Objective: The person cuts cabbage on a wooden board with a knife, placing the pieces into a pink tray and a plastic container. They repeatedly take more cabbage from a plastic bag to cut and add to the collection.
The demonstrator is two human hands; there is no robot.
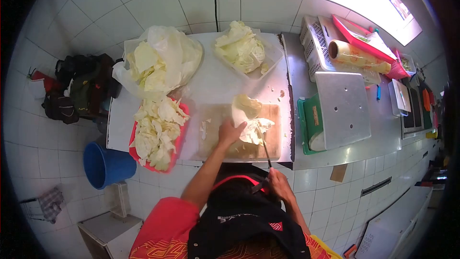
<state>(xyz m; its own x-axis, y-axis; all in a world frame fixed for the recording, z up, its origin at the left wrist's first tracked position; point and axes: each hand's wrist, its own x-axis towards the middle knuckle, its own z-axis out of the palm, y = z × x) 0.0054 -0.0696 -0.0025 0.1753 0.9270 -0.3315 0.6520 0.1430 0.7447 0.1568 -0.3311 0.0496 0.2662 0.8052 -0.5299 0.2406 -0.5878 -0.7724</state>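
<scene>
On the wooden cutting board (218, 139), my left hand (231, 133) grips pale cabbage leaves (247, 108) from their left side, thumb on top. My right hand (280, 182) is closed round the handle of a knife (267, 155). The blade points up and away from me, and its tip reaches the lower right edge of the leaves. Small cabbage scraps lie on the board. Left of the board, a red basket (179, 146) is heaped with torn cabbage leaves (155, 132).
Behind stand a clear plastic bag (184, 57) with cabbage and a white tray (275, 55) holding a cabbage head (241, 48). A green scale (314, 120) with a metal plate (342, 110) is at the right. A blue bin (108, 165) stands at lower left.
</scene>
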